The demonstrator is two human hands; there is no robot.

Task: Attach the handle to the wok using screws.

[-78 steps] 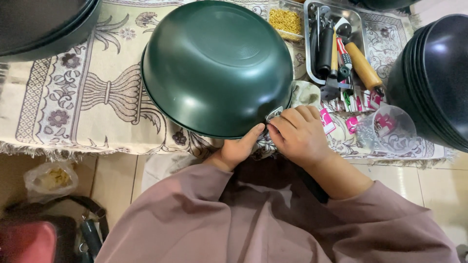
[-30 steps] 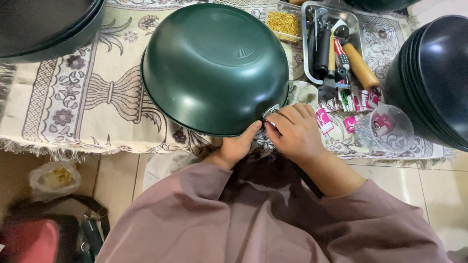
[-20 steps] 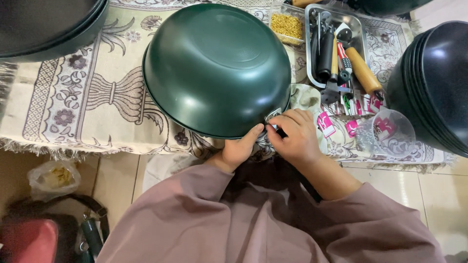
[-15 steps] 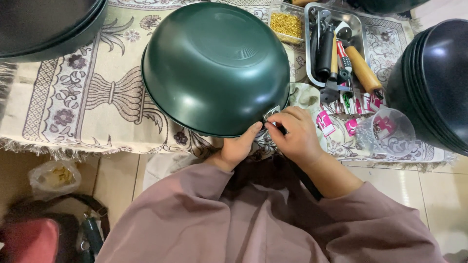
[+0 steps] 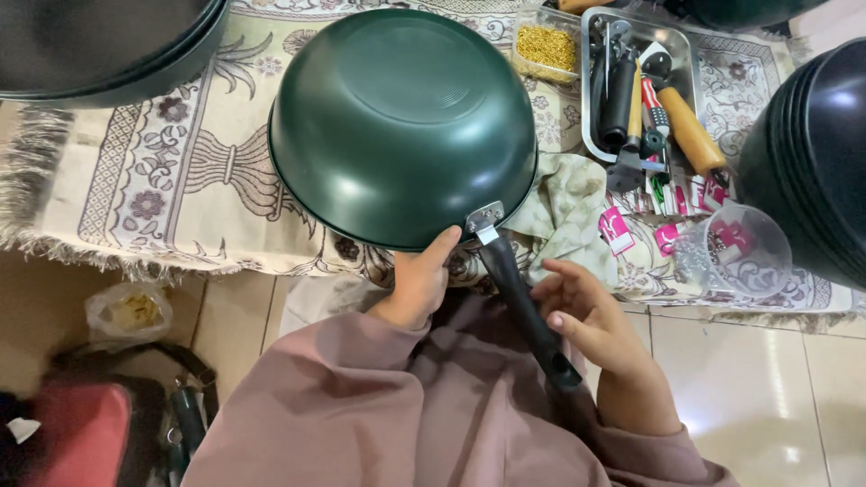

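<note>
At the near edge of the patterned cloth [image 5: 135,171], a green frying pan [image 5: 401,117] rests upside down with its black handle [image 5: 523,302] projecting toward the person.

1. Left hand [image 5: 419,280]: closed on the pan rim beside the metal handle bracket [image 5: 484,219], thumb pressed against the outer wall.
2. Right hand [image 5: 586,311]: open, fingers loosely curled beside the handle; whether the fingertips touch it cannot be told. It grips nothing.
3. Surroundings: a metal tray [image 5: 681,54] of hand tools lies beyond the pan to the right, with a small tub of brass-coloured screws [image 5: 546,45] just beside it. A clear plastic cup [image 5: 735,252] stands near the cloth's edge, and stacks of dark pans [image 5: 812,153] occupy the right side; further dark pans [image 5: 108,45] sit at the upper left.

Risk assessment:
- The pan is steadied by 1 hand only. A slip of the left thumb would probably let the pan tilt off the cloth edge toward the floor.
- If the bracket joint is not fully tightened, load on the handle could twist it loose.
- A sideways sweep of the right forearm could upset the plastic cup.
</note>
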